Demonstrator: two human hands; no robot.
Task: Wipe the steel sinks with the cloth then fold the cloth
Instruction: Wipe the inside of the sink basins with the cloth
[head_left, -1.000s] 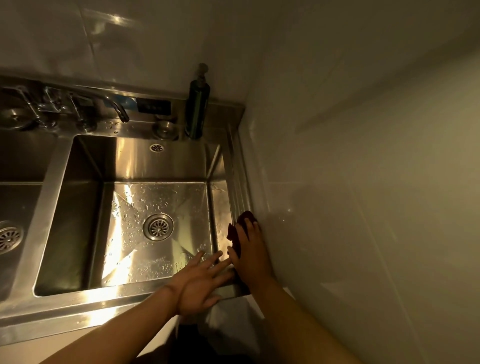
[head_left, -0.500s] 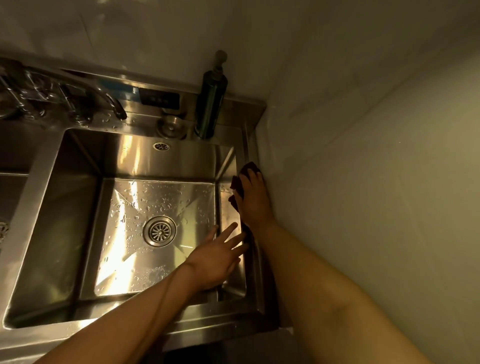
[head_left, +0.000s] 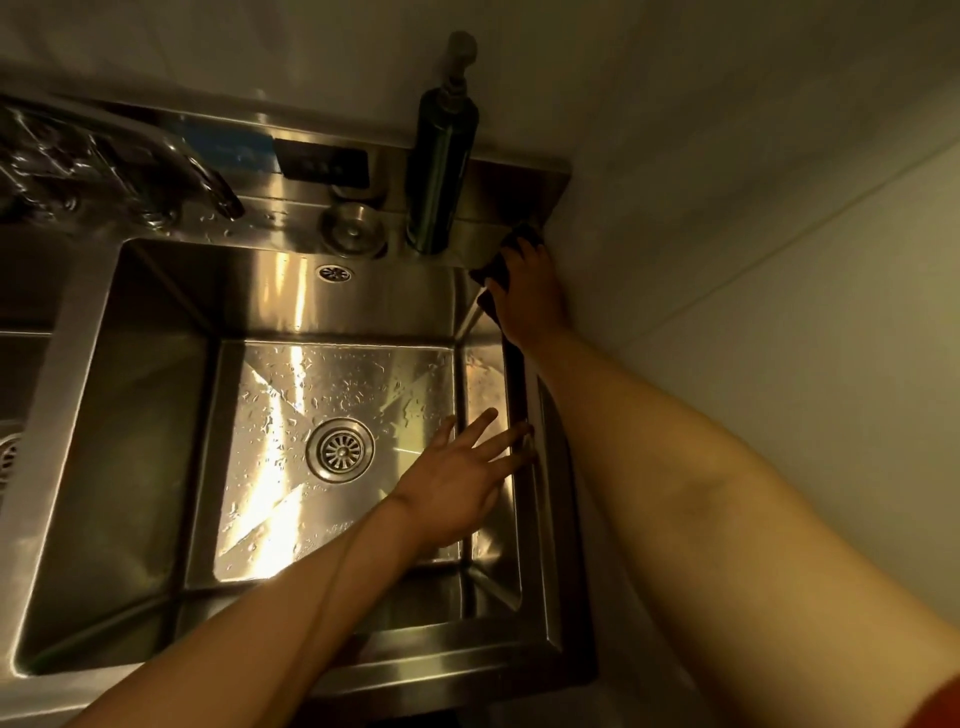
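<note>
A steel sink (head_left: 156, 426) fills the middle of the view, its wet floor dotted with droplets around a round drain (head_left: 340, 450). My right hand (head_left: 527, 291) presses a dark cloth (head_left: 498, 267) flat onto the sink's right rim, at its far corner by the wall. Most of the cloth is hidden under the hand. My left hand (head_left: 462, 478) hovers with fingers spread over the right side of the basin, fingertips touching the right rim, holding nothing.
A dark soap dispenser (head_left: 441, 166) stands on the back ledge just left of the cloth, beside a round steel cap (head_left: 354, 228). A tap (head_left: 208, 182) juts over the back left. A second basin (head_left: 10, 452) shows at far left. A wall (head_left: 727, 260) borders the right rim.
My right hand has slid the cloth along the right rim away from me, from the near end to the far corner. My left hand has moved forward over the basin.
</note>
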